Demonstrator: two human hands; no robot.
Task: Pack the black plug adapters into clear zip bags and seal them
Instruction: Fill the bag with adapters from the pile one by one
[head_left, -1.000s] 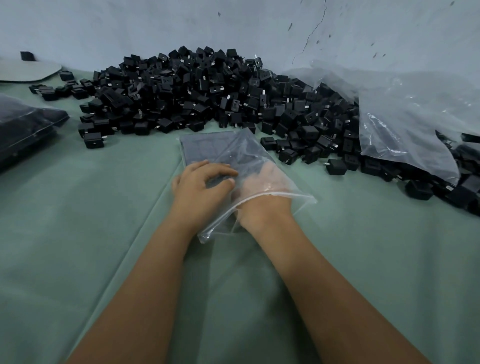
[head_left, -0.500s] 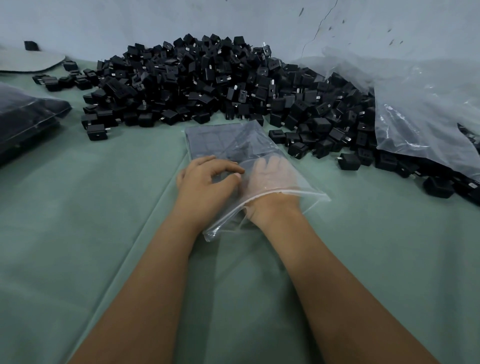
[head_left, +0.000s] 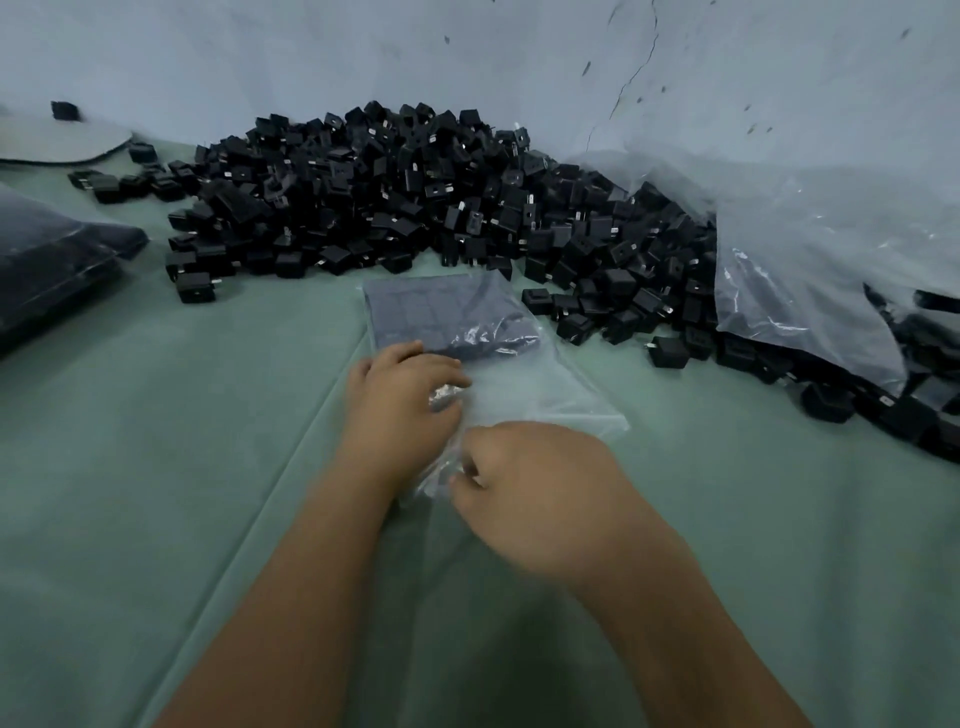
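Clear zip bag lay flat on the green cloth, near side of the adapter pile, packed adapters at its far end. Left hand curled, gripping the bag's left edge; right hand pinching its mouth. Risk judged: uneven pinching, leaving the zip partly open.

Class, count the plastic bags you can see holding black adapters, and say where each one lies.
3: the small zip bag under both hands at centre, a dark filled bag at the left edge, and a large clear bag spilling adapters on the right. Others may lie out of view.
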